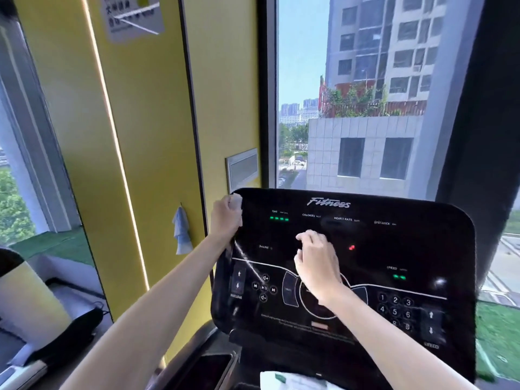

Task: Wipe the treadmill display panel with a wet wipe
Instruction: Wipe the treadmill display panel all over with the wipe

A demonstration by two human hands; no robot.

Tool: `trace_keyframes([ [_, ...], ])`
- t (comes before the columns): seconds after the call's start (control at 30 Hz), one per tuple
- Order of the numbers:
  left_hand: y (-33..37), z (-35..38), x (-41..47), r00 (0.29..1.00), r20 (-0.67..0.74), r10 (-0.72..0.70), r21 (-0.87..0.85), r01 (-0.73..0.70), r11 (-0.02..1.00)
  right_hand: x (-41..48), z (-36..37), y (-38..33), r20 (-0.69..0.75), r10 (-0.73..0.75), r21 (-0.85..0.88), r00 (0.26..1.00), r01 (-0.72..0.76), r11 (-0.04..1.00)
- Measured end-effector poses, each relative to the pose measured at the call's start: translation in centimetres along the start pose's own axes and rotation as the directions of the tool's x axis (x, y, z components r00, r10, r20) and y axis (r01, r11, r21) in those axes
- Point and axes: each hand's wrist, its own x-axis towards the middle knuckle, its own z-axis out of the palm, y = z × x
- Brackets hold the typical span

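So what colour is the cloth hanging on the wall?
The cloth is pale blue, seen in the head view.

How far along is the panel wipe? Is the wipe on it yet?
Early. Done: the wet wipe is out, gripped in the left hand. In hand: it is at the top-left corner of the display panel. Left: readouts, keypad, right side. The right hand is over mid-panel, holding nothing.

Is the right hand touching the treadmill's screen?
Cannot tell: the head view shows the right hand over the display panel, but neither contact nor gap plainly.
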Motion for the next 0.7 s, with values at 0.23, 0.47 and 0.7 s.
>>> trace_keyframes([
  [0.23,1.3,4.3,3.9,0.941,-0.213,0.262,0.227,-0.212,0.95,0.1,0.7,2.4,-0.042,-0.143,-0.154,0.989,0.135,0.979],
  [0.47,4.6,11.3,0.0,0.933,-0.121,0.339,0.26,-0.3,0.918,-0.9,-0.7,5.3,-0.062,-0.135,-0.175,0.989,0.123,0.977],
  [0.7,11.4,18.6,-5.8,0.862,0.053,0.504,0.121,-0.507,0.854,-3.5,-4.2,10.4,-0.08,-0.029,-0.203,0.996,0.012,0.979],
])
